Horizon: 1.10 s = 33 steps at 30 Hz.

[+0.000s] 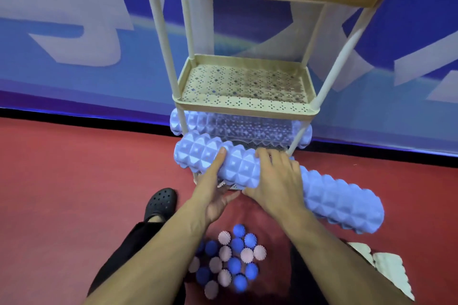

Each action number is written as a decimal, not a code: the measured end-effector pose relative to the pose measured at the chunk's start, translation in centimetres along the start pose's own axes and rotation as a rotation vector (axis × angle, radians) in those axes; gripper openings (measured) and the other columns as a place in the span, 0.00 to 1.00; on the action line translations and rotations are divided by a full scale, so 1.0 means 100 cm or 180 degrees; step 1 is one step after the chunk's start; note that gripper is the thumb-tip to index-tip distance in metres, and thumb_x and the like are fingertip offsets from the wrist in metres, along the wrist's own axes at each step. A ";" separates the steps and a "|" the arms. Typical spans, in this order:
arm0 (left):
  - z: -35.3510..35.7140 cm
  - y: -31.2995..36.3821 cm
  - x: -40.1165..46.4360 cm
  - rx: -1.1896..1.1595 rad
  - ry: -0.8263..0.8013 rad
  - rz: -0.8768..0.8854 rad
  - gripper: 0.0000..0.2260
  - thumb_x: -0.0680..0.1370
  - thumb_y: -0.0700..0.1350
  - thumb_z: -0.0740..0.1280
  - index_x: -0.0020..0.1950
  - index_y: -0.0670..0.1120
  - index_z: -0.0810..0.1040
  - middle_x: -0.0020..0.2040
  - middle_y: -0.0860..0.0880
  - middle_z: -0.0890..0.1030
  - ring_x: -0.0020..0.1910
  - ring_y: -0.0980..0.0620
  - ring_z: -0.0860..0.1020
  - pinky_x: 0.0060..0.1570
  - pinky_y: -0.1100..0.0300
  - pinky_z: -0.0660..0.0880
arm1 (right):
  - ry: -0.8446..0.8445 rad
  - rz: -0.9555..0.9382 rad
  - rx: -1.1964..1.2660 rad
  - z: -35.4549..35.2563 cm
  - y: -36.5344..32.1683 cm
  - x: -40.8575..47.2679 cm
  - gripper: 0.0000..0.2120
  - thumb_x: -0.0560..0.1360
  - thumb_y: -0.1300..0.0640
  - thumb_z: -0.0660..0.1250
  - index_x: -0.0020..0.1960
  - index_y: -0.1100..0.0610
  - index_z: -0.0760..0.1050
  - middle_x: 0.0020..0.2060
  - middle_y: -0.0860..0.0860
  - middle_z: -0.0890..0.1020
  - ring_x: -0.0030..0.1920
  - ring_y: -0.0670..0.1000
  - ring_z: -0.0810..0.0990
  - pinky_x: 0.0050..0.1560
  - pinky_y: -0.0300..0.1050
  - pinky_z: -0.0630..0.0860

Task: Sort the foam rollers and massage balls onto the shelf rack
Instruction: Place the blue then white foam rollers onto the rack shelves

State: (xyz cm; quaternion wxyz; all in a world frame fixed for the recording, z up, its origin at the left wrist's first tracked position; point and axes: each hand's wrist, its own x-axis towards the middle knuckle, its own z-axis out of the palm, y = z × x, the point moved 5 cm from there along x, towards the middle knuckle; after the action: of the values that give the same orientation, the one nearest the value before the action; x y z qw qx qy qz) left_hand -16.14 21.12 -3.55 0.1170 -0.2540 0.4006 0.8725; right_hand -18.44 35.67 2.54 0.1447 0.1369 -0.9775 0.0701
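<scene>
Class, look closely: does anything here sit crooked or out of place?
Yes. The front foam roller, held by both hands, lies askew, its right end jutting out past the rack's post; the back roller lies straight.

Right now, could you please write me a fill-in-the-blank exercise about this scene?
1. Both hands hold a blue ____.
2. The middle shelf of the rack holds ____.
3. The balls lie on the ____ floor.
4. The shoe is ____.

Missing words: roller; nothing; red; black
</scene>
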 end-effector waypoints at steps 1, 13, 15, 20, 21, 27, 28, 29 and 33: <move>0.002 -0.001 0.004 -0.0053 -0.0027 0.0000 0.31 0.72 0.61 0.75 0.71 0.49 0.75 0.65 0.43 0.81 0.63 0.43 0.80 0.58 0.44 0.79 | 0.0069 -0.0015 -0.0024 0.000 -0.004 0.002 0.36 0.56 0.35 0.76 0.58 0.50 0.73 0.49 0.48 0.79 0.51 0.55 0.78 0.51 0.52 0.71; 0.025 -0.007 0.032 0.0261 0.0202 -0.0048 0.24 0.72 0.57 0.75 0.63 0.47 0.81 0.55 0.45 0.86 0.54 0.46 0.84 0.47 0.50 0.82 | -0.1679 0.0654 0.0251 -0.007 0.071 -0.018 0.53 0.56 0.16 0.61 0.76 0.35 0.55 0.73 0.39 0.67 0.74 0.51 0.67 0.76 0.65 0.48; 0.029 -0.011 0.035 0.0277 0.0264 -0.0063 0.22 0.72 0.57 0.75 0.62 0.48 0.81 0.54 0.46 0.86 0.51 0.46 0.84 0.48 0.48 0.81 | -0.1935 0.0781 0.0286 -0.013 0.091 -0.024 0.55 0.54 0.15 0.61 0.76 0.34 0.53 0.71 0.41 0.70 0.71 0.53 0.70 0.74 0.65 0.55; 0.033 -0.026 0.048 0.0418 0.0210 -0.0217 0.25 0.71 0.61 0.74 0.63 0.49 0.81 0.57 0.46 0.85 0.55 0.46 0.83 0.55 0.46 0.80 | -0.2137 0.0796 0.0482 -0.005 0.114 -0.035 0.44 0.53 0.20 0.67 0.66 0.32 0.62 0.48 0.42 0.82 0.51 0.49 0.83 0.54 0.54 0.78; 0.035 -0.028 0.050 0.0415 0.0184 -0.0243 0.25 0.71 0.63 0.74 0.63 0.50 0.81 0.57 0.47 0.86 0.57 0.46 0.83 0.55 0.46 0.81 | -0.2122 0.0801 0.0520 -0.003 0.115 -0.036 0.40 0.54 0.21 0.67 0.63 0.32 0.65 0.44 0.43 0.83 0.46 0.49 0.83 0.50 0.53 0.80; 0.050 -0.034 0.059 -0.0002 -0.0135 -0.0225 0.19 0.78 0.62 0.68 0.66 0.57 0.78 0.63 0.48 0.83 0.65 0.46 0.79 0.68 0.43 0.72 | -0.1782 0.0760 0.0218 0.005 0.115 -0.027 0.47 0.53 0.17 0.62 0.70 0.33 0.62 0.48 0.44 0.82 0.52 0.53 0.81 0.54 0.54 0.78; 0.051 -0.034 0.060 -0.0014 -0.0183 -0.0214 0.19 0.79 0.62 0.67 0.67 0.59 0.77 0.64 0.49 0.82 0.65 0.47 0.79 0.65 0.44 0.73 | -0.1733 0.0746 0.0169 0.003 0.114 -0.025 0.47 0.54 0.17 0.61 0.70 0.33 0.62 0.48 0.44 0.81 0.53 0.54 0.81 0.55 0.54 0.77; 0.052 -0.032 0.059 -0.0007 -0.0231 -0.0218 0.18 0.79 0.61 0.67 0.68 0.59 0.77 0.64 0.50 0.83 0.63 0.47 0.80 0.62 0.45 0.75 | -0.1710 0.0743 0.0123 0.001 0.112 -0.023 0.47 0.54 0.18 0.61 0.70 0.34 0.62 0.50 0.44 0.80 0.54 0.55 0.80 0.55 0.54 0.76; 0.049 -0.033 0.060 0.0234 -0.0218 -0.0317 0.22 0.77 0.62 0.69 0.67 0.54 0.79 0.61 0.48 0.84 0.59 0.47 0.81 0.63 0.40 0.76 | -0.1739 0.0797 0.0218 -0.005 0.108 -0.021 0.42 0.55 0.19 0.62 0.66 0.33 0.65 0.47 0.44 0.81 0.50 0.54 0.82 0.54 0.54 0.77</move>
State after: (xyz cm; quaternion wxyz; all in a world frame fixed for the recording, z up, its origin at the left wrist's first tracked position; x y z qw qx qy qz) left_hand -21.57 27.01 -6.19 0.1831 -0.2391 0.4150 0.8585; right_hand -19.48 46.56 1.32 -0.1381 0.0339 -0.9865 0.0808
